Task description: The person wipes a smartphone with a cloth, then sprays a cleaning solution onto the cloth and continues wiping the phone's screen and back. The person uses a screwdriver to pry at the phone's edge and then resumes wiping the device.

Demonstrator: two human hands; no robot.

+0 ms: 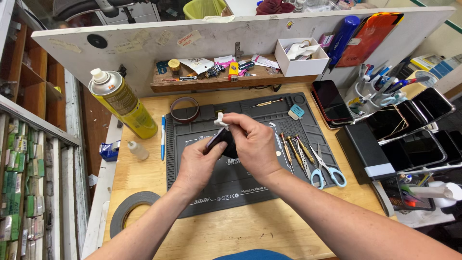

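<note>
In the middle of the frame, our left hand (198, 161) is wrapped around a small dark flat phone (217, 139), holding it just above the dark grey rubber work mat (250, 178). Our right hand (252, 142) pinches a little white cloth (220, 120) at the phone's top edge. Blue-handled scissors (327, 171) lie on the mat to the right. A tall yellow spray can (122, 103) stands at the upper left.

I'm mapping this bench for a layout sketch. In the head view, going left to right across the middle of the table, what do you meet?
Yellow spray can → small white dropper bottle → blue pen → left hand → right hand → row of screwdrivers → blue-handled scissors → black box.
</note>
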